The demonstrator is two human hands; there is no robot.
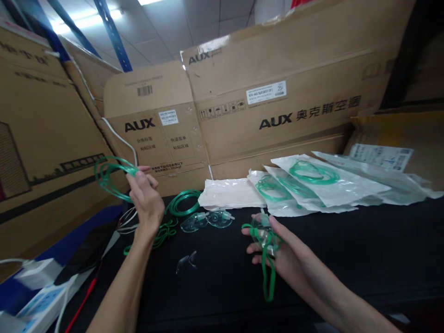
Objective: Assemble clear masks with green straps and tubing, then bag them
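Note:
My left hand (147, 196) is raised at the left, its fingers closed on a coil of green tubing (113, 178). On the right, my right hand (274, 245) holds a clear oxygen mask (265, 233), with a green elastic strap (268, 277) hanging below the palm. Between the hands, clear masks (208, 220) lie on the black table. Another coil of green tubing (183, 202) rests behind them, and loose green straps (165, 233) lie partly behind my left wrist. Small clear plastic pieces (186, 262) sit nearer to me.
White packets with green tubing (312, 180) are spread at the back right, beside a stack of flat white packets (232, 193). Large cardboard boxes (236, 125) stand behind the table (215, 296). A power strip (45, 303), cables and a dark phone-like slab (88, 249) occupy the left.

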